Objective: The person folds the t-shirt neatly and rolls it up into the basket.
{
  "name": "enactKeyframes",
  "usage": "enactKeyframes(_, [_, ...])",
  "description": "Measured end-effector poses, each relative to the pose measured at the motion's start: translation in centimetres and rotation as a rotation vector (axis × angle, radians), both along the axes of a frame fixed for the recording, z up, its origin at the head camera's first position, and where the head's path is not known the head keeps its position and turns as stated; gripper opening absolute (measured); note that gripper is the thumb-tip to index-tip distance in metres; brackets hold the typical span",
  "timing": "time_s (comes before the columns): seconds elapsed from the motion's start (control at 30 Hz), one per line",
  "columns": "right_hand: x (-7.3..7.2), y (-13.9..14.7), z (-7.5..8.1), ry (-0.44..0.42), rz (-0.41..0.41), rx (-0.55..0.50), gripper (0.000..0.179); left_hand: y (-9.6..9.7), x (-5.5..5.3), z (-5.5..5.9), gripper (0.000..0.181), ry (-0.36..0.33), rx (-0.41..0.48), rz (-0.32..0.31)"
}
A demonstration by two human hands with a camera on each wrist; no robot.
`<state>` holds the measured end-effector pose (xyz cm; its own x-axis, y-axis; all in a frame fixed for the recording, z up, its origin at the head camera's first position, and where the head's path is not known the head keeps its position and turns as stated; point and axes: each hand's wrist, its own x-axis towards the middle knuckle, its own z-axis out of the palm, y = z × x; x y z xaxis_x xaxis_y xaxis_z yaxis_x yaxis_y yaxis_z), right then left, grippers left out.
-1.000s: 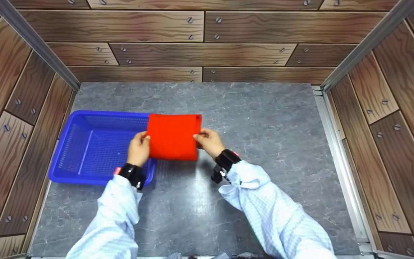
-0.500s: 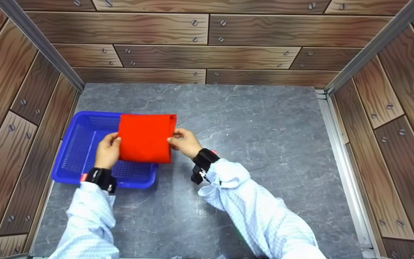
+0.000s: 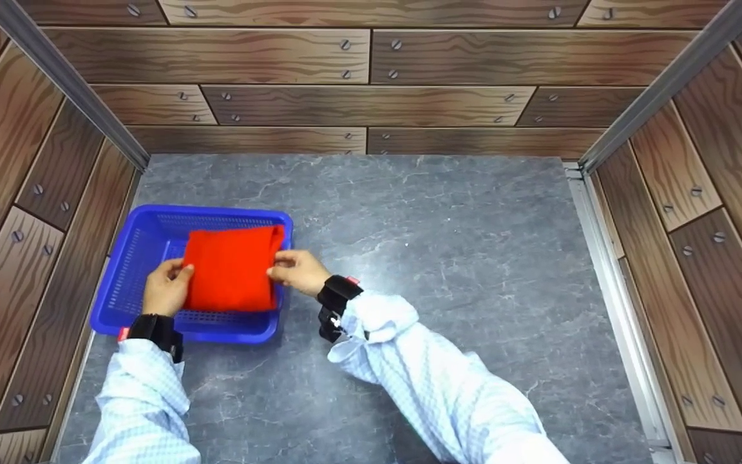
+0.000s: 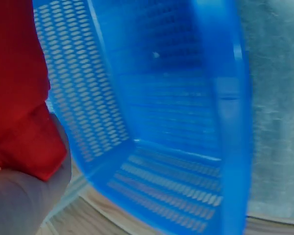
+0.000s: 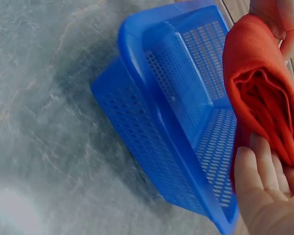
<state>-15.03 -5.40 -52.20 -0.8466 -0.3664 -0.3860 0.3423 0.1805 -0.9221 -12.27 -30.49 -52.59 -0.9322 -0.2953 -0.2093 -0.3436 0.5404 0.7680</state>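
Note:
A folded red cloth point(image 3: 230, 269) spans between my two hands above the blue plastic basket point(image 3: 110, 303). My left hand point(image 3: 166, 288) pinches its left edge, thumb on top. On the opposite side my right hand point(image 3: 303, 270) grips the other edge, over the basket's right rim. In the right wrist view the end of the red cloth point(image 5: 257, 63) shows several rolled layers, with fingers point(image 5: 264, 166) spread beneath it. The left wrist view has the cloth's corner point(image 4: 36, 142) held over the perforated basket wall point(image 4: 230, 122).
The basket stands on a grey marbled tabletop point(image 3: 461, 258), toward its left side. Wood-patterned panels point(image 3: 281, 58) enclose the back and both sides, with metal rails point(image 3: 616, 309) at the corners and right edge.
Both hands have carried the red cloth leftward, from over the basket's right edge to over its inside. In the last half second they have also come slightly nearer the front.

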Motion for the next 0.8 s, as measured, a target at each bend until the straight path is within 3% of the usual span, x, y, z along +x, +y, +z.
enactKeyframes(0.17, [0.6,-1.0,-1.4,-0.058,0.006,-0.021,0.056,-0.5,0.0,-1.2,0.039,-0.028,0.039,0.018])
enactKeyframes(0.5, [1.1,-3.2,-2.8,-0.233,-0.071,-0.184,0.070,-0.8,-0.5,-2.4,0.041,-0.038,0.049,0.024])
enactKeyframes(0.8, [2.1,-5.0,-3.7,-0.291,-0.128,-0.173,0.071,-0.9,0.1,-4.7,0.045,-0.108,0.084,0.032])
